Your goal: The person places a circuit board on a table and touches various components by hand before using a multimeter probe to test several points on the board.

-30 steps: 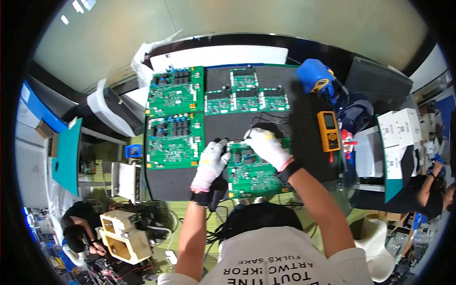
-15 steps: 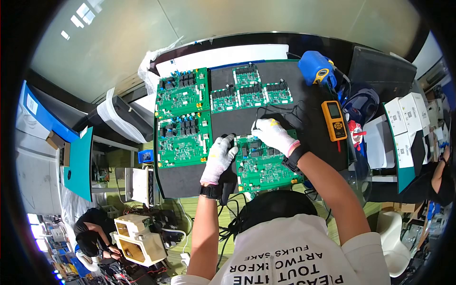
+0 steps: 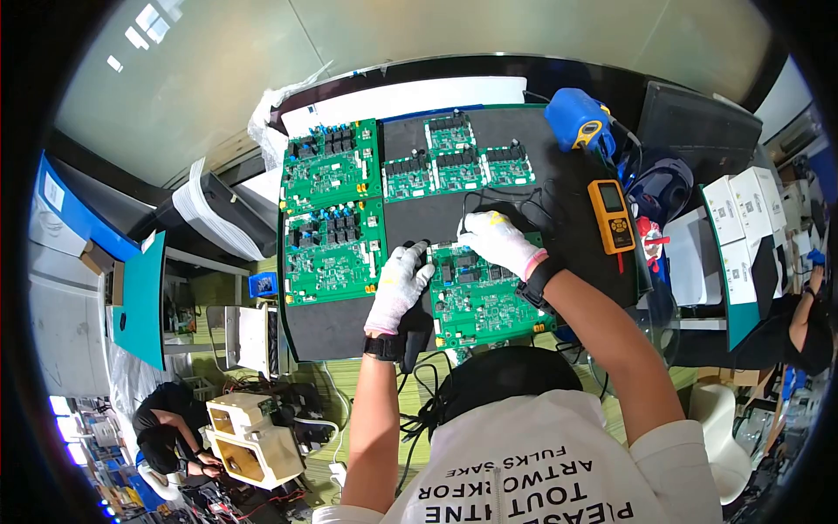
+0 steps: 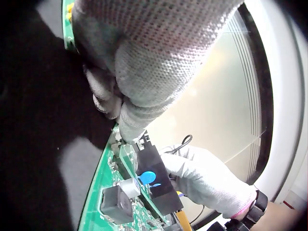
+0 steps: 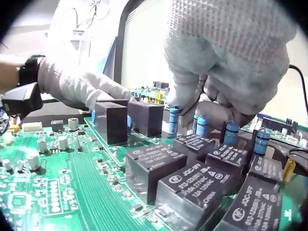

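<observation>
A green circuit board [image 3: 489,306] lies at the near edge of the dark mat. My gloved left hand [image 3: 401,284] is at its far left corner; in the left wrist view the thumb and fingers pinch the board's edge. My gloved right hand [image 3: 499,240] reaches over the far edge with curled fingers. A thin black cable [image 4: 185,140] runs into those fingers; its end is hidden by the glove. In the right wrist view the fingertips are close behind blue cylindrical components [image 5: 203,126] and black relays [image 5: 190,192].
Two large green boards [image 3: 332,253] lie to the left, and several smaller boards [image 3: 458,170] sit at the back. An orange handheld meter [image 3: 614,218] and a blue device [image 3: 576,118] are on the right. White boxes [image 3: 742,218] stand farther right.
The head view has shifted, moving the scene slightly right and then a little back. Both hands stay at the board's far edge, with only slight movement.
</observation>
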{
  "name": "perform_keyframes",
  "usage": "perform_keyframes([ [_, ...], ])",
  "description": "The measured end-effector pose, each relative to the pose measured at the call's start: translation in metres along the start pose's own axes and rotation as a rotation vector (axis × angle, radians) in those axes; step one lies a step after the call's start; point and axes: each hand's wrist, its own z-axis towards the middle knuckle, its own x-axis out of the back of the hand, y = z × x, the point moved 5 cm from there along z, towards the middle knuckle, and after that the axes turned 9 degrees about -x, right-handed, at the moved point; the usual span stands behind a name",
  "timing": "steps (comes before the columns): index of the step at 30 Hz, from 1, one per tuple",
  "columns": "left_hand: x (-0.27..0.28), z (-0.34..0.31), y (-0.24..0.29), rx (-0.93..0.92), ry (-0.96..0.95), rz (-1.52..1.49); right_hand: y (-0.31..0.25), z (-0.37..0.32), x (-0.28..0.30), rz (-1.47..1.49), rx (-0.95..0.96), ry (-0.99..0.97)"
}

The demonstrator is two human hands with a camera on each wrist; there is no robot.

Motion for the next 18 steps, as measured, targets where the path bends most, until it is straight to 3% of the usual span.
perform_keyframes([
  [18,-0.0003,-0.001,0.0006,0.015,-0.02,0.009,-0.0043,-0.0034,0.004,0.032,0.01,-0.02],
])
